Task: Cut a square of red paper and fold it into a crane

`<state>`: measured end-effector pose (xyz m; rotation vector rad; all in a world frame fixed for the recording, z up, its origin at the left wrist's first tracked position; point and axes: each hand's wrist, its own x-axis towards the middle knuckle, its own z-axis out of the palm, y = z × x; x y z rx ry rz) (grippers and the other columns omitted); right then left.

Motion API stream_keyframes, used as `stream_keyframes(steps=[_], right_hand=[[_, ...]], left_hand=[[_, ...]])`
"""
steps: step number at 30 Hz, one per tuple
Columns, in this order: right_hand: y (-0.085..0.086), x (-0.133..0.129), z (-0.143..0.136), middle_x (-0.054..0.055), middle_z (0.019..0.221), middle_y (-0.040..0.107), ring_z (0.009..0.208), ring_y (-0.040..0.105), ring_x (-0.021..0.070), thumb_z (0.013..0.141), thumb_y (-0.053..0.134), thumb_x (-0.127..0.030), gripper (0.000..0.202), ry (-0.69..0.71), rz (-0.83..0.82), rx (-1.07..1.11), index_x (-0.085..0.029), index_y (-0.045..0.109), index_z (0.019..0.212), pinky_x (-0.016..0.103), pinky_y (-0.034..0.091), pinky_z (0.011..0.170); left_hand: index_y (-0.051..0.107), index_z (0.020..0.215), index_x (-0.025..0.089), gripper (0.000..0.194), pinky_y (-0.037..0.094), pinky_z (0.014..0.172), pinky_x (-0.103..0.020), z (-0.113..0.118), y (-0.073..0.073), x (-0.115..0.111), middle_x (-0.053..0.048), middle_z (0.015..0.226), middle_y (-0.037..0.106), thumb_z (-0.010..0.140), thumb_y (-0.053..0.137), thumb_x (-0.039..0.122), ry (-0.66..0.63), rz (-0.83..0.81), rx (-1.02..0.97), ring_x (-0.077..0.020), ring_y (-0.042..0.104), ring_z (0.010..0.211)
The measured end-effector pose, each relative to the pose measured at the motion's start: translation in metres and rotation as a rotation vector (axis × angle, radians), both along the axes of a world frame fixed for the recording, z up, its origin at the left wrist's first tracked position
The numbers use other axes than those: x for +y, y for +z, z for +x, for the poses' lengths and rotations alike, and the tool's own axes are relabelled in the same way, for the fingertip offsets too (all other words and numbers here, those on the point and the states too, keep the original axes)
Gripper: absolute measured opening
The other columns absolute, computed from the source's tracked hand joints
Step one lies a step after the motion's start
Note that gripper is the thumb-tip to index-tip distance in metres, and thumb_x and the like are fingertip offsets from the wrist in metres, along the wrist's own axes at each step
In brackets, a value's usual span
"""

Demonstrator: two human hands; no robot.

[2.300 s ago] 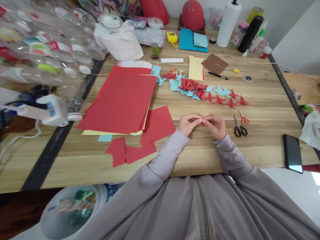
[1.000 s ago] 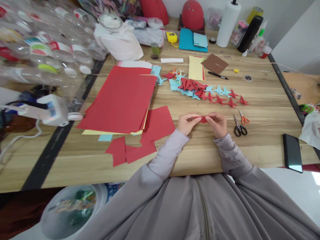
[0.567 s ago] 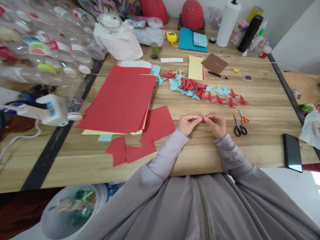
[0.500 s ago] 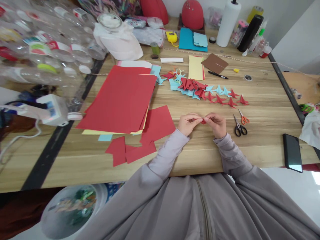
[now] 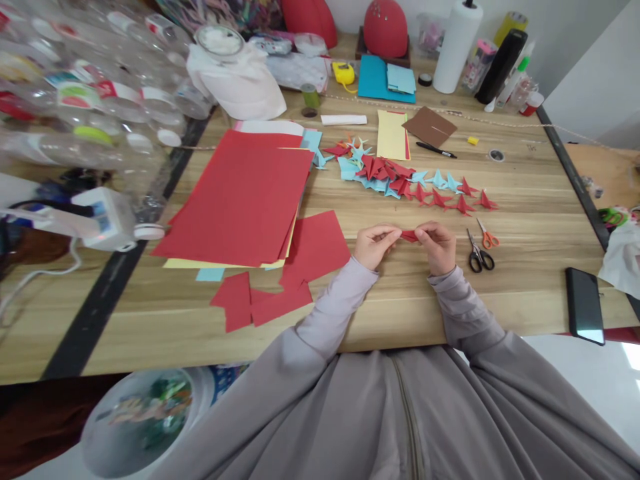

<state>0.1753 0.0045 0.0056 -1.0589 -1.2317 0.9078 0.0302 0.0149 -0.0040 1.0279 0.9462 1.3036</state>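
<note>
Between my two hands is a small folded piece of red paper [image 5: 409, 235], pinched at both ends just above the table. My left hand [image 5: 374, 245] grips its left end between thumb and fingers. On the right end my right hand [image 5: 438, 247] is closed in the same way. Beyond the hands lie red paper cranes [image 5: 439, 199] in a row, with light blue paper cranes [image 5: 439, 179] behind them. To the right of my right hand rest black-handled scissors [image 5: 481, 257] and orange-handled scissors [image 5: 488, 235].
A stack of large red sheets [image 5: 245, 200] and red paper scraps [image 5: 280, 303] lie on the left. Plastic bottles [image 5: 115, 100] crowd the far left. A phone [image 5: 585, 303] sits near the right edge. Yellow paper strips [image 5: 393, 135] and a pen [image 5: 436, 150] are further back.
My hands have moved slightly apart, so more of the folded red paper shows between the fingertips. Both hands still pinch it.
</note>
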Motion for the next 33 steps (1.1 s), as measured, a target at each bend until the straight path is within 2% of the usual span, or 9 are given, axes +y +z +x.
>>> stream_keyframes(steps=[2,3,7,10,15,21,25,33], right_hand=[[0.000,0.000,0.000,-0.001,0.066,0.059,0.060,0.053,0.0112,0.070,0.071,-0.039,0.019,0.000,0.011,0.018,-0.021,0.064,0.069,0.026,0.044,0.057],[0.000,0.000,-0.001,0.000,0.067,0.060,0.062,0.054,0.0117,0.068,0.072,-0.037,0.018,0.011,0.021,0.022,-0.021,0.065,0.070,0.027,0.044,0.057],[-0.003,0.000,-0.002,0.001,0.070,0.062,0.068,0.057,0.0131,0.067,0.074,-0.033,0.013,0.056,0.047,-0.018,-0.022,0.067,0.070,0.028,0.045,0.061],[-0.004,0.000,-0.001,0.001,0.073,0.063,0.070,0.058,0.0138,0.067,0.074,-0.033,0.014,0.051,0.023,-0.024,-0.023,0.067,0.073,0.028,0.047,0.062],[-0.004,0.000,0.000,0.001,0.074,0.064,0.073,0.059,0.0142,0.069,0.073,-0.031,0.009,0.068,0.058,-0.034,-0.024,0.068,0.072,0.030,0.048,0.067],[0.000,-0.001,-0.001,0.001,0.073,0.065,0.073,0.059,0.0149,0.068,0.074,-0.030,0.007,0.059,0.070,-0.060,-0.024,0.069,0.070,0.032,0.049,0.070],[0.002,-0.001,-0.002,0.001,0.071,0.065,0.072,0.059,0.0152,0.068,0.074,-0.031,0.008,0.055,0.087,-0.056,-0.024,0.069,0.069,0.033,0.049,0.070],[-0.002,0.000,-0.001,0.001,0.074,0.067,0.074,0.061,0.0149,0.069,0.074,-0.028,0.007,0.062,0.077,-0.087,-0.025,0.071,0.074,0.032,0.050,0.072]], left_hand=[[0.071,0.072,0.015,0.026,0.032,0.035,-0.019,0.000,0.000,0.000,0.003,0.046,0.056,0.063,0.074,0.040,-0.014,0.009,-0.002,-0.0052,0.044,0.036],[0.071,0.071,0.015,0.025,0.034,0.035,-0.019,0.000,0.001,0.000,0.003,0.047,0.057,0.063,0.075,0.039,-0.020,0.017,-0.009,-0.0055,0.045,0.036],[0.071,0.069,0.015,0.024,0.049,0.048,-0.024,0.001,0.005,-0.001,-0.002,0.064,0.067,0.058,0.078,0.035,-0.019,0.042,-0.047,-0.0102,0.059,0.049],[0.072,0.069,0.016,0.022,0.053,0.055,-0.026,0.001,0.006,-0.001,-0.003,0.068,0.068,0.058,0.079,0.033,-0.023,0.056,-0.044,-0.0114,0.062,0.054],[0.072,0.071,0.016,0.022,0.054,0.059,-0.027,0.001,0.000,0.000,-0.004,0.073,0.070,0.058,0.079,0.033,-0.024,0.052,-0.085,-0.0121,0.064,0.056],[0.072,0.072,0.016,0.027,0.055,0.062,-0.028,0.003,-0.005,0.001,-0.004,0.070,0.070,0.058,0.078,0.037,-0.018,-0.060,-0.140,-0.0129,0.064,0.058],[0.072,0.072,0.016,0.028,0.056,0.063,-0.030,0.003,-0.005,0.001,-0.004,0.068,0.070,0.057,0.078,0.038,-0.047,-0.093,-0.157,-0.0133,0.064,0.058],[0.071,0.068,0.014,0.026,0.056,0.059,-0.028,0.003,0.001,-0.001,-0.003,0.069,0.067,0.058,0.078,0.037,-0.042,-0.038,-0.126,-0.0118,0.063,0.056]])
